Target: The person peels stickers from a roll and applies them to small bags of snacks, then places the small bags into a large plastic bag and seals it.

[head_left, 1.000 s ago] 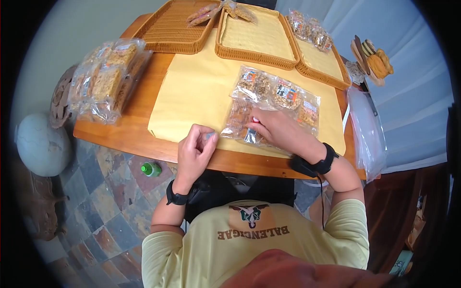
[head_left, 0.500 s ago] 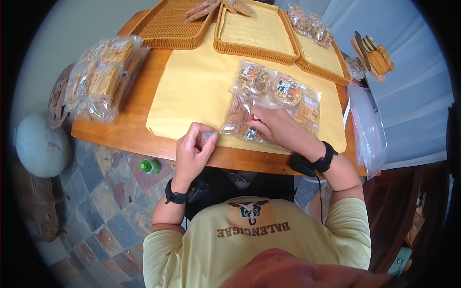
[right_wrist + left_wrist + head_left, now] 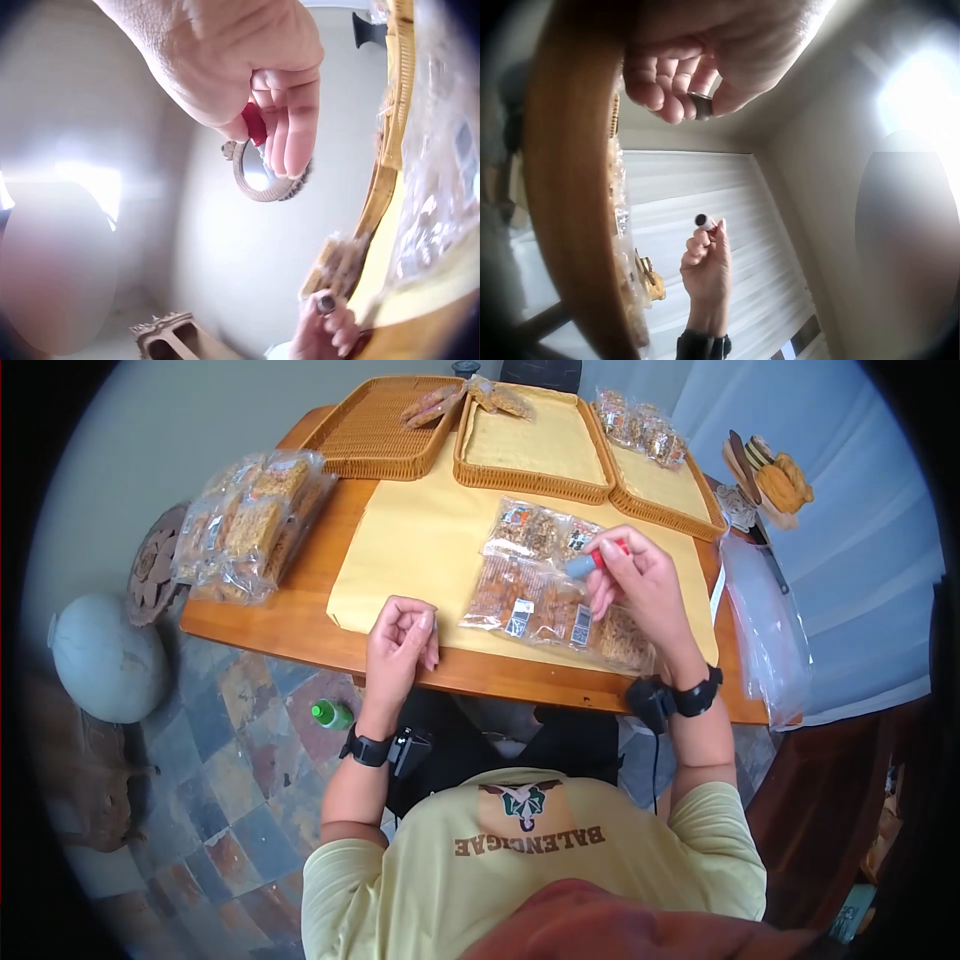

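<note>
My right hand is raised over the snack packs, pinching a short red-and-grey cylinder. Its dark round end shows in the left wrist view, and its red part sits by the thumb in the right wrist view. Near the table's front edge, my left hand holds a small dark cap between thumb and fingertips. Clear-wrapped snack packs lie in two rows between and beyond the hands. The nearer row shows white and dark labels; my right hand covers part of the farther row.
Yellow paper covers much of the wooden table. Wicker trays line the far side, some holding wrapped snacks. A stack of packs stands at left. Clear plastic bags hang at the right edge; a green bottle is on the floor.
My right hand has lifted off the nearer packs and moved up and right with the cylinder, uncovering their labels. The left hand has turned slightly, and the head view has shifted a little.
</note>
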Motion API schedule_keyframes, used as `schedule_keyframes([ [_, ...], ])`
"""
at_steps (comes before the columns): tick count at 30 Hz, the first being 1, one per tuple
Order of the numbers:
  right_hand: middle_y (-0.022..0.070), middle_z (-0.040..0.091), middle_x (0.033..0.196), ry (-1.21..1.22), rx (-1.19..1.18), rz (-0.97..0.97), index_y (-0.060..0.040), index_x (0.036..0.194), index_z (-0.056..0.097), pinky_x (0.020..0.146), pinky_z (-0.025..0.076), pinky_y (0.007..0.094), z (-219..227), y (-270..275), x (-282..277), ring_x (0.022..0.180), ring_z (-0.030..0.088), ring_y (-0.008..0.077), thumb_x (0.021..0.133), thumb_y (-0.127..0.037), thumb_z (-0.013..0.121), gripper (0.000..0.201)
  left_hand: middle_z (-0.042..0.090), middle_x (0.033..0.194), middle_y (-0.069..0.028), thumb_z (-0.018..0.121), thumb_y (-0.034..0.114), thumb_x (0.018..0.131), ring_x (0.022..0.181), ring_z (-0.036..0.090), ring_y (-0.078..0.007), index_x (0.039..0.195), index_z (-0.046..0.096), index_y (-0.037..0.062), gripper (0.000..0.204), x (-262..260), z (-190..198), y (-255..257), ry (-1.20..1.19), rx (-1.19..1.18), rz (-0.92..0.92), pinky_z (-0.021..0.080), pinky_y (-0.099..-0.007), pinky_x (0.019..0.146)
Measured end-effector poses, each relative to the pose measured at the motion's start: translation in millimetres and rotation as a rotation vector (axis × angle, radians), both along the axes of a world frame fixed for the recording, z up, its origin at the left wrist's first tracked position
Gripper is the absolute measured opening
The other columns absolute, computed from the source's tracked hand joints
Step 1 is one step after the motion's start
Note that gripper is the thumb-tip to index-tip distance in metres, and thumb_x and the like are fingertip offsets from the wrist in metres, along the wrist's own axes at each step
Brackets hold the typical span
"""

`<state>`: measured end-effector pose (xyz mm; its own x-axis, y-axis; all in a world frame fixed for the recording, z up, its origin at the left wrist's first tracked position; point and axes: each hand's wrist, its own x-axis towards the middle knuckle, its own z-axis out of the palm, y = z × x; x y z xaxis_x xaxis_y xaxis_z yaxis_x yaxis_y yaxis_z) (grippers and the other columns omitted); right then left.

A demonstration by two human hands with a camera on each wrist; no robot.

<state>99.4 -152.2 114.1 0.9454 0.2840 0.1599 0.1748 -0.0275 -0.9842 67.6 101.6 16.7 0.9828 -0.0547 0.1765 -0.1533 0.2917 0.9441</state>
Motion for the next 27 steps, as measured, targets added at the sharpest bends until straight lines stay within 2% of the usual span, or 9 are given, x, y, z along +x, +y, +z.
schedule_keyframes([
  [5, 0.0077, 0.056, 0.065, 0.129, 0.03, 0.051, 0.0007, 0.096, 0.05, 0.044, 0.047, 0.0197, -21.8, 12.9, -13.0, 0.049, 0.056, 0.011, 0.091, -0.017, 0.044, 0.02, 0.055, 0.072, -0.0055, 0.048, 0.013, 0.088, 0.053, 0.051, -0.0075, 0.097, 0.047, 0.0024, 0.014, -5.2, 10.1, -18.0, 0.02, -0.002, -0.078, 0.04, -0.017, 0.045],
  [6, 0.0081, 0.056, 0.066, 0.204, 0.092, 0.082, 0.0007, 0.096, 0.049, 0.045, 0.048, 0.0205, -26.4, 17.0, -15.1, 0.05, 0.057, 0.0118, 0.09, -0.017, 0.045, 0.019, 0.057, 0.08, -0.0068, 0.05, 0.01, 0.087, 0.058, 0.054, -0.0083, 0.1, 0.045, 0.0016, 0.017, -5.9, 10.6, -19.1, 0.015, 0.007, -0.122, 0.041, -0.0172, 0.047],
  [7, 0.0085, 0.056, 0.067, 0.278, 0.155, 0.112, 0.0007, 0.097, 0.049, 0.045, 0.048, 0.0212, -30.9, 20.3, -16.7, 0.051, 0.058, 0.0126, 0.09, -0.016, 0.046, 0.018, 0.057, 0.08, -0.0068, 0.05, 0.01, 0.087, 0.058, 0.054, -0.0083, 0.1, 0.045, 0.0016, 0.017, -6.9, 14.0, -22.8, 0.015, 0.01, -0.119, 0.041, -0.0172, 0.047],
  [10, 0.0106, 0.056, 0.074, 0.312, 0.201, 0.164, 0.0011, 0.099, 0.047, 0.048, 0.05, 0.0239, -38.8, 25.7, -19.7, 0.057, 0.06, 0.0161, 0.088, -0.013, 0.047, 0.018, 0.056, 0.077, -0.0042, 0.054, 0.002, 0.083, 0.061, 0.055, -0.0056, 0.104, 0.044, -0.0005, 0.024, -9.4, 27.7, -36.0, 0.017, 0.016, -0.107, 0.04, -0.0146, 0.047],
  [13, 0.011, 0.056, 0.076, 0.337, 0.212, 0.163, 0.0012, 0.099, 0.047, 0.05, 0.051, 0.0248, -42.1, 26.9, -19.6, 0.06, 0.06, 0.0174, 0.088, -0.012, 0.049, 0.018, 0.056, 0.076, -0.0036, 0.056, 0.002, 0.082, 0.06, 0.055, -0.0057, 0.104, 0.044, -0.0007, 0.025, -8.1, 28.2, -42.7, -0.027, 0.09, -0.119, 0.04, -0.0149, 0.049],
  [20, 0.0117, 0.057, 0.081, 0.368, 0.216, 0.192, 0.0004, 0.1, 0.046, 0.058, 0.052, 0.0258, -45.9, 22.7, -26.9, 0.067, 0.061, 0.0175, 0.087, -0.01, 0.052, 0.018, 0.053, 0.062, -0.0022, 0.062, 0.003, 0.078, 0.054, 0.051, -0.0046, 0.098, 0.048, -0.0007, 0.024, -12.8, 20.6, -51.3, -0.152, 0.341, -0.023, 0.038, -0.0176, 0.048],
  [24, 0.0118, 0.057, 0.081, 0.353, 0.227, 0.186, 0.0004, 0.101, 0.046, 0.059, 0.052, 0.0259, -45.6, 21.9, -32.1, 0.068, 0.061, 0.0177, 0.087, -0.009, 0.051, 0.018, 0.052, 0.061, -0.0017, 0.064, 0.004, 0.077, 0.053, 0.049, -0.0045, 0.094, 0.051, -0.0005, 0.022, -14.8, 20.4, -52.7, -0.215, 0.389, -0.005, 0.038, -0.0181, 0.047],
  [27, 0.0117, 0.057, 0.081, 0.312, 0.227, 0.196, 0.0004, 0.1, 0.046, 0.06, 0.052, 0.026, -48.2, 22.3, -36.9, 0.068, 0.061, 0.0175, 0.087, -0.009, 0.05, 0.016, 0.055, 0.063, -0.0046, 0.065, 0.004, 0.075, 0.054, 0.052, -0.0074, 0.09, 0.053, -0.0005, 0.02, -17.7, 23.7, -52.7, -0.259, 0.431, 0.001, 0.04, -0.0195, 0.048],
])
